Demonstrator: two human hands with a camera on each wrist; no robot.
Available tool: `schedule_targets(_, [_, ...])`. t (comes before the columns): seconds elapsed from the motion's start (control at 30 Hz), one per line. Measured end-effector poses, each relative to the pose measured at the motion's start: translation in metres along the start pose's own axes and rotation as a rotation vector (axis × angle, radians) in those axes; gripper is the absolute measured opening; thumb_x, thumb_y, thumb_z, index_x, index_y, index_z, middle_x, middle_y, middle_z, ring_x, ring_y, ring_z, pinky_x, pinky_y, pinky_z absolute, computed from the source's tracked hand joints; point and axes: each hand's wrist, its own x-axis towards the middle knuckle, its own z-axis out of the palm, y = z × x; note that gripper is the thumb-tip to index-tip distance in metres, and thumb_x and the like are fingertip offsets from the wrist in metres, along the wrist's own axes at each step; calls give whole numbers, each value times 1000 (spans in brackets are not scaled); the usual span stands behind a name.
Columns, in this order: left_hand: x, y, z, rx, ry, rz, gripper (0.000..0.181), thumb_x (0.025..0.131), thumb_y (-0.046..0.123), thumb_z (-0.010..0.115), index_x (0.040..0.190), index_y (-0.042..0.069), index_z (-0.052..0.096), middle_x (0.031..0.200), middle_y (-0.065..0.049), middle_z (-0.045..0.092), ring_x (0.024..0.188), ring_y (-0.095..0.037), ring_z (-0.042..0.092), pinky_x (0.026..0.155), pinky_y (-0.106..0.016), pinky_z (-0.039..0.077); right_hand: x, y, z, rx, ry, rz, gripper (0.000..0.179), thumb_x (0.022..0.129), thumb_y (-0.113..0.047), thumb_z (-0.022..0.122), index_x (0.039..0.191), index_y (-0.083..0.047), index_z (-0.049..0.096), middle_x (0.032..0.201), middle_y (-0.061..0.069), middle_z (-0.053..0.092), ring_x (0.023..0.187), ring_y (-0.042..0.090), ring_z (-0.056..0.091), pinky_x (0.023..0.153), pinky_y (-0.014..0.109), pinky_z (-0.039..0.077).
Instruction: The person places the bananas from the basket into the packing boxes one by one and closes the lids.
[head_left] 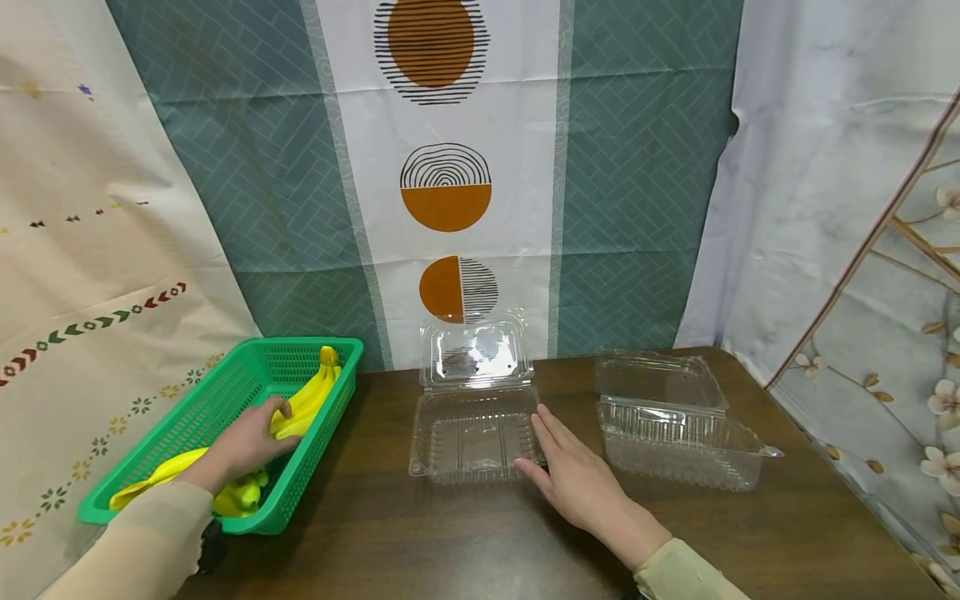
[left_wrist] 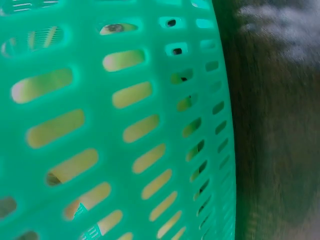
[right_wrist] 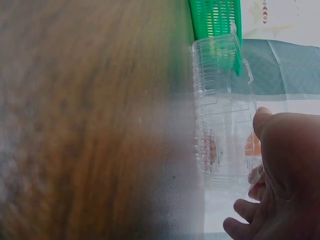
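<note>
My left hand (head_left: 255,442) reaches into a green plastic basket (head_left: 348,392) on the left and grips a bunch of yellow bananas (head_left: 315,392) by its lower end. The stem end of this bunch points up toward the basket's far corner. Through the slots of the basket wall (left_wrist: 120,150) in the left wrist view, yellow shows, while the hand is hidden there. My right hand (head_left: 577,479), fingers straight, rests at the right rim of a clear clamshell container (head_left: 476,442). That container's hinged lid (head_left: 476,350) stands raised at the back. In the right wrist view, the thumb is close to its rim.
More yellow bananas (head_left: 240,496) lie in the near part of the basket, partly behind the left forearm. A second clear clamshell container (head_left: 682,450) stands with its lid up on the right of the brown table (head_left: 420,542). Patterned cloths (head_left: 637,208) hang behind and beside the table.
</note>
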Motion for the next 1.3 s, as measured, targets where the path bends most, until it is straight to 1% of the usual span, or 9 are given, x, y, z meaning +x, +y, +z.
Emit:
schedule_targets(0.07, [1,0,1,2,16,17,54,102,29,80,137,-6,58,119,-31,65,106,-47,61,86,-60,54,0,0,0,0,-2,1,82,114,-56,56,170,1,36,182,14,23,163,37,33,126,57,37])
schedule_targets(0.17, [0,0,2,-2,36,32,59,103,30,79,146,-7,62,140,-40,59,129,-59,52,100,-73,49,-1,0,0,2,-3,3,82,114,-56,56,170,1,36,182,13,22,163,37,33,126,58,37])
schedule_targets(0.33, [1,-3,4,-14,49,27,60,104,31,78,146,-9,63,144,-44,53,135,-63,45,106,-77,44,-1,0,0,3,0,4,82,113,-55,56,170,1,36,182,13,22,163,37,33,125,58,38])
schedule_targets(0.5, [2,-4,2,-16,78,18,64,102,30,81,145,-13,62,144,-46,53,133,-65,47,106,-77,43,-1,0,0,0,-2,6,82,113,-54,57,170,1,36,182,13,23,162,38,34,125,58,38])
schedule_targets(0.7, [4,-6,-1,-20,92,-32,70,98,31,84,145,-16,60,144,-45,56,127,-60,55,99,-72,49,0,0,0,-4,1,4,82,113,-54,58,170,2,37,182,14,23,162,38,34,125,59,38])
schedule_targets(0.87, [4,-4,-3,-53,82,-34,71,99,31,84,146,-17,59,145,-46,55,125,-55,56,98,-67,50,0,0,0,2,10,-5,82,113,-54,58,169,3,37,181,15,24,162,39,35,125,59,38])
schedule_targets(1.0, [3,-1,-5,-134,56,-65,72,101,29,82,150,-17,55,149,-45,51,114,-45,58,89,-54,53,0,1,1,-2,30,-24,81,113,-53,58,168,5,39,180,17,25,162,39,34,126,57,37])
schedule_targets(1.13, [1,2,-9,-230,25,-108,75,103,28,80,156,-16,49,154,-44,46,106,-35,56,82,-41,51,0,2,2,-6,38,-31,81,114,-53,58,167,5,40,180,18,26,162,40,35,126,57,37])
schedule_targets(1.3, [0,0,-11,-263,28,-112,76,104,29,80,158,-15,47,157,-43,44,109,-35,55,82,-36,52,0,1,2,1,34,-23,81,114,-53,58,167,5,39,181,16,25,162,39,34,126,58,36])
